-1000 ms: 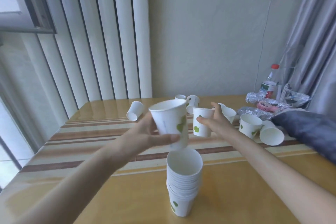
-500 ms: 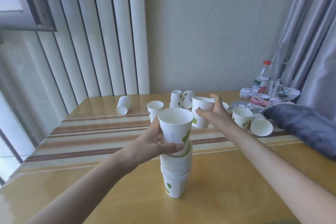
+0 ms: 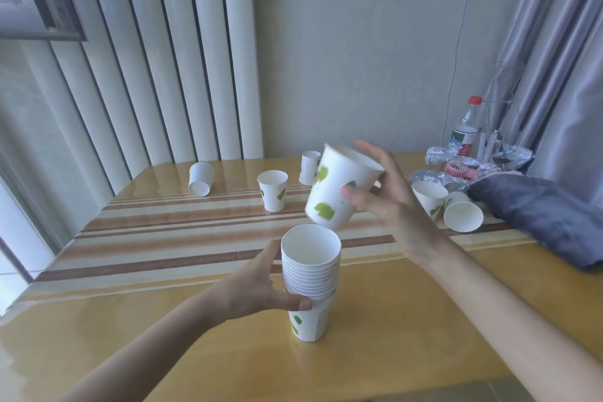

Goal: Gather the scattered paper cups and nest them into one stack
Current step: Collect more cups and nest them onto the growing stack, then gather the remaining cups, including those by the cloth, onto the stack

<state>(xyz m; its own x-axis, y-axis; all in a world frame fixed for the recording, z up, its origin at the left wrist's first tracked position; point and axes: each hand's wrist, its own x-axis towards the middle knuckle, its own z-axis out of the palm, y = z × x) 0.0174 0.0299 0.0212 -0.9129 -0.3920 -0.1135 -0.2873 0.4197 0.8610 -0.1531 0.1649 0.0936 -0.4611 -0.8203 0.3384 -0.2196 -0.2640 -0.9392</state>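
Note:
A stack of nested white paper cups (image 3: 310,281) with green leaf prints stands on the wooden table (image 3: 391,320). My left hand (image 3: 257,284) grips the stack's side. My right hand (image 3: 381,192) holds a single leaf-print cup (image 3: 339,186) tilted just above the stack's mouth, base pointing down-left. Loose cups remain further back: one upright (image 3: 272,190), one on its side at the left (image 3: 200,178), one behind the held cup (image 3: 308,167), and two at the right (image 3: 429,196), (image 3: 462,211), the outer one lying on its side.
A dark grey cloth (image 3: 541,219) lies on the table's right edge. Behind it are crinkled foil (image 3: 447,153), a pink fan (image 3: 459,170) and a red-capped bottle (image 3: 464,130). Vertical blinds and a wall close off the back.
My left hand pushed its cup into the stack and now grips the stack lower down. My right hand lifted its cup off the table and carried it over the stack.

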